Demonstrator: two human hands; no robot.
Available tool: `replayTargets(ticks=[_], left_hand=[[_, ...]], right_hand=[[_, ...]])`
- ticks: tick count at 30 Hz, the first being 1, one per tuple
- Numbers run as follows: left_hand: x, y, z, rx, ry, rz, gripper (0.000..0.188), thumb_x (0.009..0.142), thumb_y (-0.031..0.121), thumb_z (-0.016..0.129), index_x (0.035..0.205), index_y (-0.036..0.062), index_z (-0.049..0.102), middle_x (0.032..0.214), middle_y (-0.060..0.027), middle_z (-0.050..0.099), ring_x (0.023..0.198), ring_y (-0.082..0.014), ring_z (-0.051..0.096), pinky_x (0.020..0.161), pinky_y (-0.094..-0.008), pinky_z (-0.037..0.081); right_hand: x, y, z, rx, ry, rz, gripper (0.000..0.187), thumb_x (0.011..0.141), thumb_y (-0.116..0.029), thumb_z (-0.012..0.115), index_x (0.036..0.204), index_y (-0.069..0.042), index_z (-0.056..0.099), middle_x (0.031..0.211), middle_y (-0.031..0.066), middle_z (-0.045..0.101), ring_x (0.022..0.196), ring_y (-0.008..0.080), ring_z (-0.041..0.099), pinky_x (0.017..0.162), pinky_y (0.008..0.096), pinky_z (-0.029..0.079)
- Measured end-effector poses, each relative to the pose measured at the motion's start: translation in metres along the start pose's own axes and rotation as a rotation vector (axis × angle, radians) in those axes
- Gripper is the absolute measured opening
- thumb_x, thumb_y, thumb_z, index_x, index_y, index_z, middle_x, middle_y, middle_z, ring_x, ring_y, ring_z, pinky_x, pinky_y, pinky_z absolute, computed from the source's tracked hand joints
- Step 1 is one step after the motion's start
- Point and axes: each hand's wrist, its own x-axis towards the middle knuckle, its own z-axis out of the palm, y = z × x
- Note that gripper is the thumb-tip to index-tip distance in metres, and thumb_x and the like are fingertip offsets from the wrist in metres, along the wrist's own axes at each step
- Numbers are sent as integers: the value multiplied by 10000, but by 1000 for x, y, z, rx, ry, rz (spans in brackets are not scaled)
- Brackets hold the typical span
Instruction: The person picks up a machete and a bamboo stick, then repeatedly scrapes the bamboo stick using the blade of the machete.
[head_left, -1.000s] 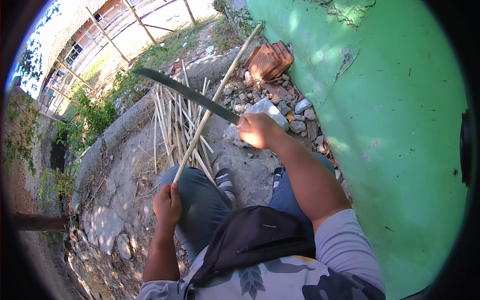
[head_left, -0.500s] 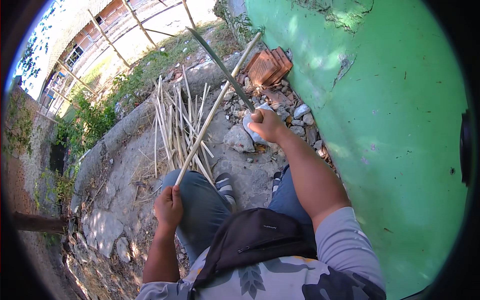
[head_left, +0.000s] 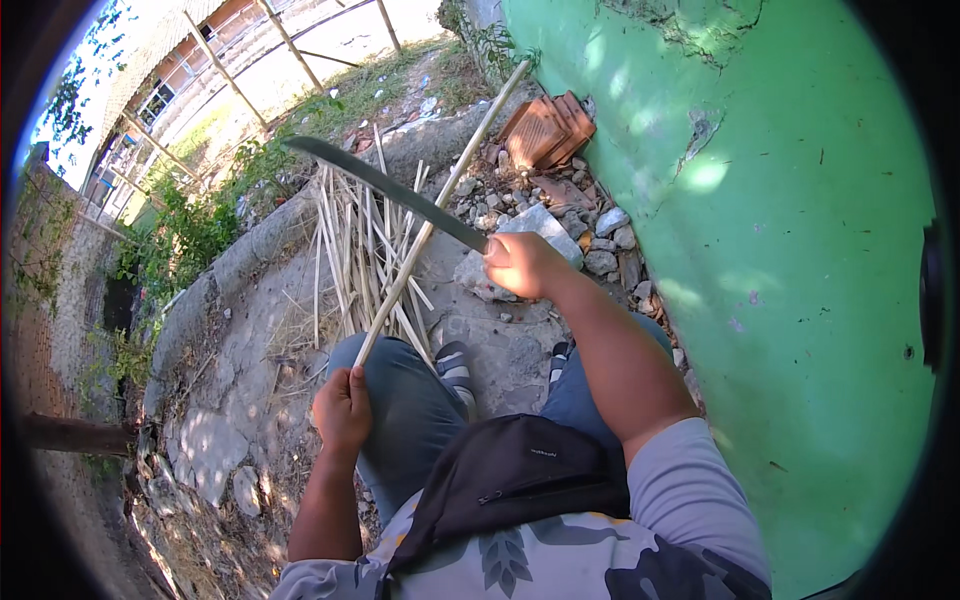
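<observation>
My left hand (head_left: 342, 408) is closed round the near end of a long pale wooden stick (head_left: 450, 190), probably split bamboo, by my left knee. The stick slants up and away to the right. In my right hand (head_left: 525, 265) is the handle of a machete (head_left: 385, 185), its long dark blade pointing up and to the left. The blade crosses the stick about midway; whether they touch I cannot tell. Beyond my knees, a heap of similar pale strips (head_left: 365, 260) lies on the ground.
A green wall (head_left: 780, 300) stands close on my right. Along its foot lie rubble stones (head_left: 600, 262) and stacked orange roof tiles (head_left: 548, 132). A low curved concrete edge (head_left: 190, 325) runs on the left, with green plants (head_left: 185, 240) beyond. My sandaled feet (head_left: 455, 375) rest on rough ground.
My right hand has come slightly down and left, and the machete has swung from steeply upright to a flatter slant leftward. The left hand keeps its hold on the stick, almost still.
</observation>
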Motion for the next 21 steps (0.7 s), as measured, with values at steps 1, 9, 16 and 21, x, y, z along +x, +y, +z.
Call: replayTargets(ticks=[1, 9, 16, 21], left_hand=[[0, 1, 0, -2, 0, -1, 434, 1039, 411, 557, 835, 37, 641, 646, -163, 603, 585, -340, 602, 571, -431, 452], [-1, 0, 2, 40, 17, 48, 421, 1039, 398, 558, 822, 45, 630, 649, -163, 597, 589, -352, 597, 568, -440, 446], [-4, -3, 6, 54, 93, 144, 396, 1036, 368, 565, 802, 51, 602, 671, -172, 597, 597, -386, 589, 565, -458, 442], [-5, -4, 11, 73, 101, 113, 398, 1034, 378, 562, 807, 54, 601, 694, -173, 611, 627, -396, 610, 569, -471, 445]], right_hand=[[0, 5, -5, 110, 77, 53, 258, 810, -260, 716, 979, -67, 685, 895, 166, 722, 875, 382, 697, 748, 470, 523], [-14, -33, 2, -247, -111, -56, 206, 785, -225, 690, 961, -120, 708, 835, 158, 721, 868, 368, 716, 750, 464, 558], [-11, -24, 3, -156, -65, -100, 184, 834, -283, 683, 921, -121, 690, 798, 182, 697, 797, 398, 694, 694, 495, 532], [-3, 5, -12, 239, 138, 132, 247, 875, -270, 699, 899, -25, 672, 859, 186, 710, 793, 400, 677, 703, 458, 516]])
